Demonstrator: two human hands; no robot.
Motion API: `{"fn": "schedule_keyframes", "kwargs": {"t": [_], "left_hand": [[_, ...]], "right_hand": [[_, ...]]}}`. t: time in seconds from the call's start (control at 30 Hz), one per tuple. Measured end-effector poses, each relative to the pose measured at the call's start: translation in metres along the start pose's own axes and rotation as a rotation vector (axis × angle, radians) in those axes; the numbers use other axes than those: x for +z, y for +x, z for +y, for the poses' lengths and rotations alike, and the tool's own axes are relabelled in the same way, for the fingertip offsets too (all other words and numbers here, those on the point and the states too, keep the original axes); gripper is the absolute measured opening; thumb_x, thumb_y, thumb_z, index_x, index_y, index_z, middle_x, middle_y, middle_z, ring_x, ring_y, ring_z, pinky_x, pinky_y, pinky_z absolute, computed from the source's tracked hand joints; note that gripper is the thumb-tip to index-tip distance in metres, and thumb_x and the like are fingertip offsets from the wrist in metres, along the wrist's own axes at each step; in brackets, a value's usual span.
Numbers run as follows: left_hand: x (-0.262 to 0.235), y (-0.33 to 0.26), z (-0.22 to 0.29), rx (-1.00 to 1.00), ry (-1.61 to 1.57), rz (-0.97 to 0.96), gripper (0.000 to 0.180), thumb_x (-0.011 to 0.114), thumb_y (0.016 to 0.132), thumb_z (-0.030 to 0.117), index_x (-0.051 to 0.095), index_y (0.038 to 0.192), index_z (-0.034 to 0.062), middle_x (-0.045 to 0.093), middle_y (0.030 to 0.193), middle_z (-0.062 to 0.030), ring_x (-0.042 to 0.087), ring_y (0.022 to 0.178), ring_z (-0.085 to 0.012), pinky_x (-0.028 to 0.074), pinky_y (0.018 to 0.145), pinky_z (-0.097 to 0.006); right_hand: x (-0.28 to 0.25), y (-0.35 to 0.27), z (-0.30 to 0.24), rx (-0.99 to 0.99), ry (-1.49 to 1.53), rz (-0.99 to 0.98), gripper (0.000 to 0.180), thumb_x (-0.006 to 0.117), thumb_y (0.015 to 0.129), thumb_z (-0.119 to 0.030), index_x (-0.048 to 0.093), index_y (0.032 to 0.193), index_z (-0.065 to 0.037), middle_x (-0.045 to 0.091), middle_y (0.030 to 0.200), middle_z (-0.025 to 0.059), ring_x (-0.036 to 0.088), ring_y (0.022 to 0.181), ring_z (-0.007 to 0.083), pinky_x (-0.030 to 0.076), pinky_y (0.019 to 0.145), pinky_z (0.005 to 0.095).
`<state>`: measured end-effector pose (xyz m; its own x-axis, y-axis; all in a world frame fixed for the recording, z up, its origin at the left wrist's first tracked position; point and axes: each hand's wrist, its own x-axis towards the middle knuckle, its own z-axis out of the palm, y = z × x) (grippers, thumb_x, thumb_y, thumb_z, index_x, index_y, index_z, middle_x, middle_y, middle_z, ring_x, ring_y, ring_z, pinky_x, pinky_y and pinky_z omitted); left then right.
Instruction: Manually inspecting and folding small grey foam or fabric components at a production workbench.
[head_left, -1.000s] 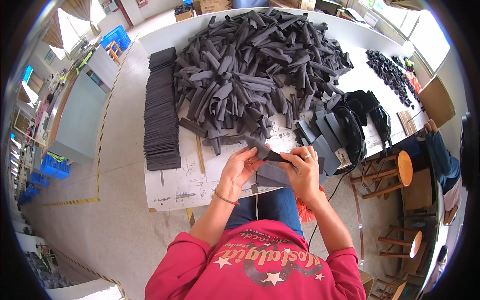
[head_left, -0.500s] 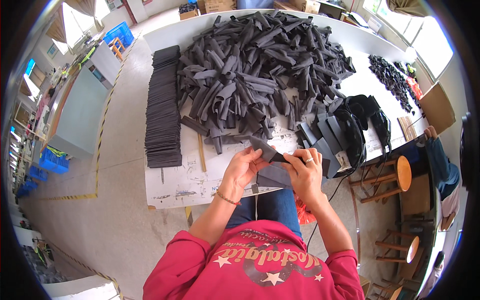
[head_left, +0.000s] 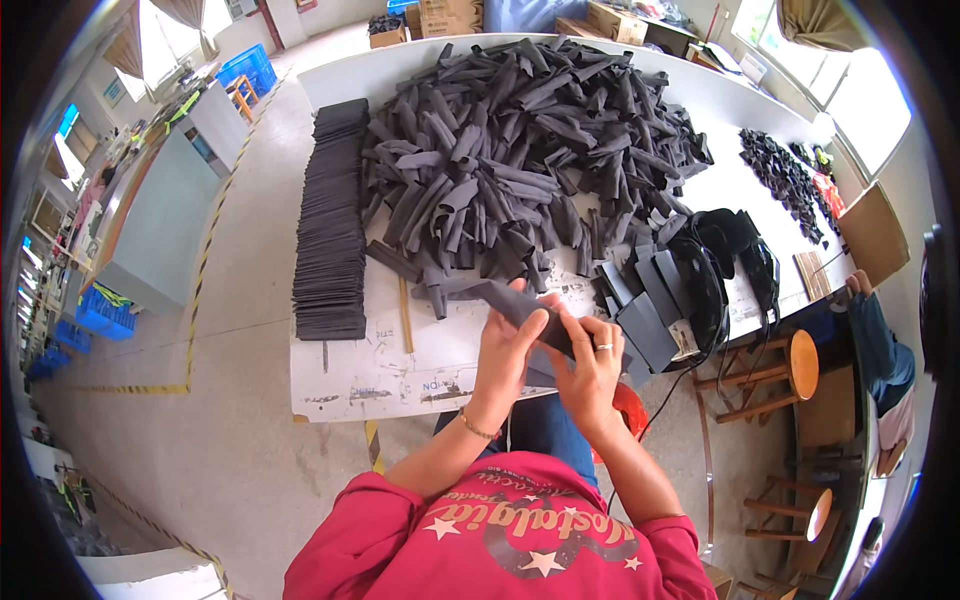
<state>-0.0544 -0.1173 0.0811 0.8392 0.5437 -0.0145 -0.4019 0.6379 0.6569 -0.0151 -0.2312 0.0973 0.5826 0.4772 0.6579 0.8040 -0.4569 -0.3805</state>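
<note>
Both hands are closed on one dark grey fabric piece (head_left: 515, 303) above the near edge of the table. My left hand (head_left: 505, 352) has its thumb on top of the piece, with the fingers beneath and behind it. My right hand (head_left: 588, 372), a ring on one finger, pinches the near right end. The piece slants from upper left down to the right, and its far end reaches the pile of curled dark fabric pieces (head_left: 480, 200). To the right of my hands lie flat dark grey panels (head_left: 655, 315), overlapping one another.
A tall row of stacked flat dark pieces (head_left: 332, 225) lines the table's left side. A thin wooden stick (head_left: 406, 315) lies beside it. Black gear with cables (head_left: 712, 270) sits at right. Wooden stools (head_left: 800, 365) stand right of the white table (head_left: 345, 385); another person's arm (head_left: 880, 325) shows beyond.
My hands have come closer together, the left one shifting right. The fabric piece is now spread flatter and longer between them, where before it was folded to a point.
</note>
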Motion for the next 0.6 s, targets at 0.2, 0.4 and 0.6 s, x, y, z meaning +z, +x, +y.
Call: {"fn": "schedule_keyframes", "kwargs": {"t": [0.2, 0.4, 0.6], "left_hand": [[-0.01, 0.009, -0.01, -0.137, -0.08, -0.113, 0.023, 0.055, 0.098, 0.02, 0.057, 0.112, 0.0023, 0.068, 0.106, -0.0196, 0.064, 0.105, -0.03, 0.048, 0.097, -0.042], [-0.025, 0.017, -0.007, -0.1, -0.107, -0.088, 0.029, 0.056, 0.098, 0.022, 0.057, 0.116, -0.0008, 0.065, 0.114, -0.0221, 0.063, 0.104, -0.0258, 0.048, 0.097, -0.039], [-0.014, 0.01, -0.015, -0.148, -0.137, -0.132, 0.032, 0.057, 0.097, 0.022, 0.059, 0.119, -0.0021, 0.065, 0.115, -0.022, 0.062, 0.109, -0.0266, 0.046, 0.098, -0.039]], "right_hand": [[0.021, 0.0, -0.003, 0.031, 0.178, -0.036, 0.052, 0.075, 0.066, -0.003, 0.053, 0.114, -0.003, 0.055, 0.107, 0.0181, 0.054, 0.097, 0.0386, 0.045, 0.082, 0.0456], [0.006, -0.007, 0.008, -0.021, 0.209, -0.181, 0.037, 0.076, 0.071, -0.004, 0.053, 0.1, -0.004, 0.056, 0.101, 0.0165, 0.058, 0.088, 0.037, 0.048, 0.073, 0.0439], [0.013, 0.001, 0.008, -0.067, 0.243, -0.207, 0.038, 0.075, 0.069, -0.003, 0.053, 0.1, -0.004, 0.055, 0.101, 0.0153, 0.056, 0.089, 0.0366, 0.048, 0.075, 0.0445]]}}
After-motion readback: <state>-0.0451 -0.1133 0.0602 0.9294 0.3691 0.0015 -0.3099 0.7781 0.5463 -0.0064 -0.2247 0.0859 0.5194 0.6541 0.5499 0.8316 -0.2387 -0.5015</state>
